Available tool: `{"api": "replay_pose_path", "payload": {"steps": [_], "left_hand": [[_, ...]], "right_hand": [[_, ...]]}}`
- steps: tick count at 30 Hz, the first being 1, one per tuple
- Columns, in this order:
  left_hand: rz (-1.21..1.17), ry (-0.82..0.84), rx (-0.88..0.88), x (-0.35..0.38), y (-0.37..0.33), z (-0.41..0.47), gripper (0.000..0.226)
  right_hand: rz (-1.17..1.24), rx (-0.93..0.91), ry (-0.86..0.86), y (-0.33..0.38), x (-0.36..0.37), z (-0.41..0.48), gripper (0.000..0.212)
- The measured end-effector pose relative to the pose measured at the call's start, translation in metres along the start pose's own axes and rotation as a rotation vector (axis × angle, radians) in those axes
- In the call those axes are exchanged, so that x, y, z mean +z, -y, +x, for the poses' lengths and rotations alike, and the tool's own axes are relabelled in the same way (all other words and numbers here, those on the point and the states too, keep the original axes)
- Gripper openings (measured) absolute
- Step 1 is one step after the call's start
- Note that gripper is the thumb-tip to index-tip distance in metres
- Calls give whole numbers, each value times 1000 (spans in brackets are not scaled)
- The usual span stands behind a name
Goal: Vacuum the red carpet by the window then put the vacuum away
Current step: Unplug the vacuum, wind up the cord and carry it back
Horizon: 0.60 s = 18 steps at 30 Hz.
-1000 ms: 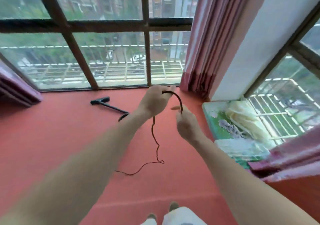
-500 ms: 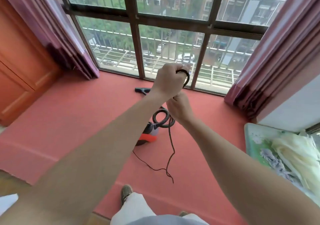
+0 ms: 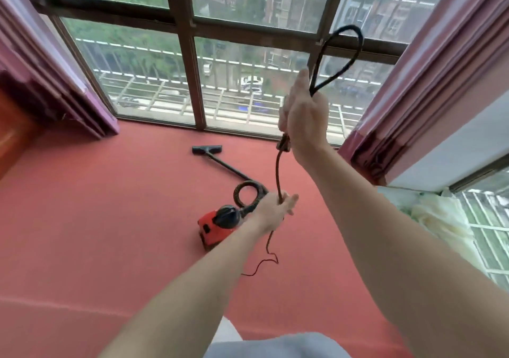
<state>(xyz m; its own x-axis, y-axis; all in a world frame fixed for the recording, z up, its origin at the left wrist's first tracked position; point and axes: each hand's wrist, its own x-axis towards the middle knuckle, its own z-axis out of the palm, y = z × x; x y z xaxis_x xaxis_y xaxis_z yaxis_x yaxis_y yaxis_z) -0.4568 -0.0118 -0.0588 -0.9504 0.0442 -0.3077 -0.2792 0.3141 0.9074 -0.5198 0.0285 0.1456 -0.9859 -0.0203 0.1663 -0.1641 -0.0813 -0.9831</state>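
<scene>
Vacuum cord [image 3: 277,170] in right hand [image 3: 304,118]

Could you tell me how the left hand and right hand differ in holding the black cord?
The right hand is raised before the window; the left hand sits lower, near the red vacuum. The right hand's grip closes round a gathered loop of cord; the left hand pinches one strand, fingers partly spread. Both hold the same cord.

Right grip [image 3: 303,115] high, left grip [image 3: 272,209] low.
The right clutches the power cord [image 3: 276,170]; the left pinches it below, fingers loosely spread.
</scene>
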Motion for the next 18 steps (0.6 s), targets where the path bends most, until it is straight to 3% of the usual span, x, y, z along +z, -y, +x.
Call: {"api": "replay_pose_path", "payload": {"steps": [6, 11, 15, 16, 18], "left_hand": [[-149, -172, -130, -61, 33, 12, 41], [-212, -307, 21, -106, -11, 30, 46], [-135, -206, 198, -141, -44, 36, 40], [-67, -166, 230, -150, -51, 37, 39], [118, -104, 298, -166, -69, 37, 37]], "right_hand": [[-163, -154, -181, 38, -28, 40, 54], [-436, -36, -249, -24, -75, 38, 64], [-746, 32, -19, -72, -68, 29, 33], [-820, 99, 98, -80, -60, 29, 44], [-919, 178, 360, -99, -40, 36, 92]]}}
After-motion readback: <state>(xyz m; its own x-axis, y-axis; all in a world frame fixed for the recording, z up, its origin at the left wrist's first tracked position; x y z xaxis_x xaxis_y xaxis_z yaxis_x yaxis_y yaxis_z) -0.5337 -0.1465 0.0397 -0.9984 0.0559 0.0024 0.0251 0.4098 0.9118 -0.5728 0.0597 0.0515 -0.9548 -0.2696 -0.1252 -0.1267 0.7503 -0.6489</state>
